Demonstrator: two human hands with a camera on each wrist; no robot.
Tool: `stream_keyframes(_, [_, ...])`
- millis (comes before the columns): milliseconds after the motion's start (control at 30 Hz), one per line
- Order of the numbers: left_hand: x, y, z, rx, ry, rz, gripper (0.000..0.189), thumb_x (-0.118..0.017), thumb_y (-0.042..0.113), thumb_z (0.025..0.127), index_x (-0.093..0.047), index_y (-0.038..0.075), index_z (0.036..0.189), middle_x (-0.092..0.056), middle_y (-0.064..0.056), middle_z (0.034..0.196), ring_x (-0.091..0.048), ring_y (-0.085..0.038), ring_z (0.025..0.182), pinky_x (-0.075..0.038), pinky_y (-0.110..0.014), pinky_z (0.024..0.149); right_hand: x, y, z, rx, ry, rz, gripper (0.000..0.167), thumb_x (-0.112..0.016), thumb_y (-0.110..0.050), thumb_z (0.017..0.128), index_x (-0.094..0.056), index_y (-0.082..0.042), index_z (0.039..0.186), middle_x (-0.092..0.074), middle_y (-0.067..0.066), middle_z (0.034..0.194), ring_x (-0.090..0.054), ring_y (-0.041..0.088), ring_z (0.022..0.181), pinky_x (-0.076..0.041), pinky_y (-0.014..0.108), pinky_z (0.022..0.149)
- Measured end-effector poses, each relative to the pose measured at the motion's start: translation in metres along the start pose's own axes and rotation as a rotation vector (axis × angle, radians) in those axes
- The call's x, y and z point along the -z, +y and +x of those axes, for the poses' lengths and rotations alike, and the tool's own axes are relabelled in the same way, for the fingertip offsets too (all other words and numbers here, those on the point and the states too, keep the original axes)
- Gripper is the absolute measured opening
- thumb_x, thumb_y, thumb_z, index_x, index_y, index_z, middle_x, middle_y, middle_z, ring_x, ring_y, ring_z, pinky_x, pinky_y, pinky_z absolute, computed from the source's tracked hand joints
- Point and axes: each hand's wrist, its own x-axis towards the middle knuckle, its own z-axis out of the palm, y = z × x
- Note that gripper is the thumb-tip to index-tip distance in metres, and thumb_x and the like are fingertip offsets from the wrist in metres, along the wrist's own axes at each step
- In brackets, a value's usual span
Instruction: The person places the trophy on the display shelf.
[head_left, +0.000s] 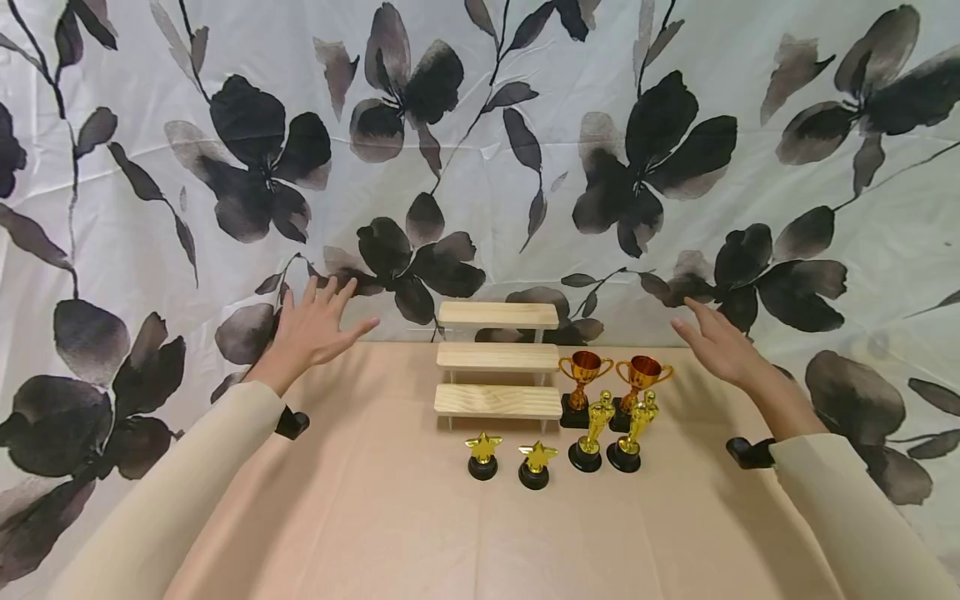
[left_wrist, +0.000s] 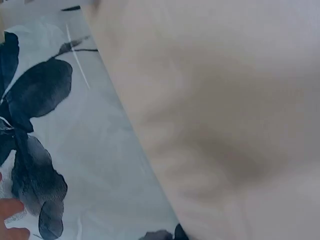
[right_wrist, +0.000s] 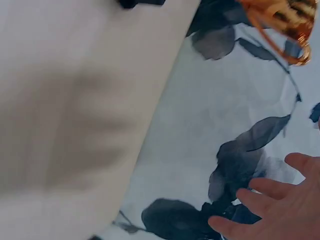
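Note:
My left hand [head_left: 311, 323] is raised left of a three-step wooden stand [head_left: 498, 357], its fingers spread and holding nothing. On the other side my right hand [head_left: 722, 348] hovers with straight fingers, also holding nothing. It is nearest to a bronze-coloured trophy cup [head_left: 642, 372]; a second trophy cup [head_left: 584, 367] stands beside that one, close against the stand. In front of the cups are two gold figure statuettes [head_left: 597, 421] on round black bases. Two small gold star trophies [head_left: 483, 447] stand before the lowest step. The right wrist view shows part of a cup [right_wrist: 287, 20].
Everything stands on a table with a peach-coloured cover [head_left: 420, 533]. A white curtain [head_left: 525, 208] with dark flowers hangs right behind the table's back edge. Shadows of both arms fall on the cover.

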Motion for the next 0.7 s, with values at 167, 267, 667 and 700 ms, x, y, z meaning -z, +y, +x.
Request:
stream_keyframes(167, [-0.003,0.004,-0.009,0.022,0.011,-0.096,0.101,-0.030,0.088,0.091,-0.019,0.022,0.167,-0.023,-0.021,0.170,-0.010,-0.051,0.157,-0.006,-0.080,0.119,-0.008,-0.007,-0.014,0.039,0.042,0.117,0.074,-0.024,-0.047,0.113,-0.002,0.002,0.164,-0.011,0.041,0.164,-0.014,0.065,0.148,-0.015,0.085,0.110])
stream_keyframes(267, [-0.004,0.007,-0.015,0.032,0.013,-0.152,0.099,-0.031,0.087,0.092,-0.019,0.023,0.167,-0.024,-0.020,0.170,-0.011,-0.050,0.158,-0.009,-0.080,0.119,-0.013,-0.014,-0.023,0.060,0.063,0.151,0.072,-0.026,-0.045,0.113,-0.004,0.001,0.164,-0.016,0.041,0.162,-0.020,0.064,0.146,-0.021,0.084,0.109])
stream_keyframes(667, [-0.013,0.032,-0.032,0.010,0.067,-0.339,0.090,-0.039,0.078,0.097,-0.024,0.022,0.166,-0.035,-0.017,0.166,-0.034,-0.045,0.151,-0.034,-0.074,0.113,-0.031,-0.034,-0.046,0.149,0.161,0.293,0.064,-0.032,-0.035,0.114,-0.012,-0.001,0.164,-0.030,0.041,0.157,-0.033,0.063,0.140,-0.033,0.080,0.105])
stream_keyframes(700, [-0.015,0.035,-0.033,0.012,0.068,-0.351,0.089,-0.040,0.078,0.097,-0.023,0.023,0.166,-0.035,-0.017,0.166,-0.035,-0.044,0.151,-0.036,-0.074,0.112,-0.032,-0.035,-0.048,0.151,0.169,0.296,0.063,-0.032,-0.035,0.114,-0.012,-0.002,0.164,-0.031,0.041,0.157,-0.034,0.063,0.140,-0.033,0.080,0.104])
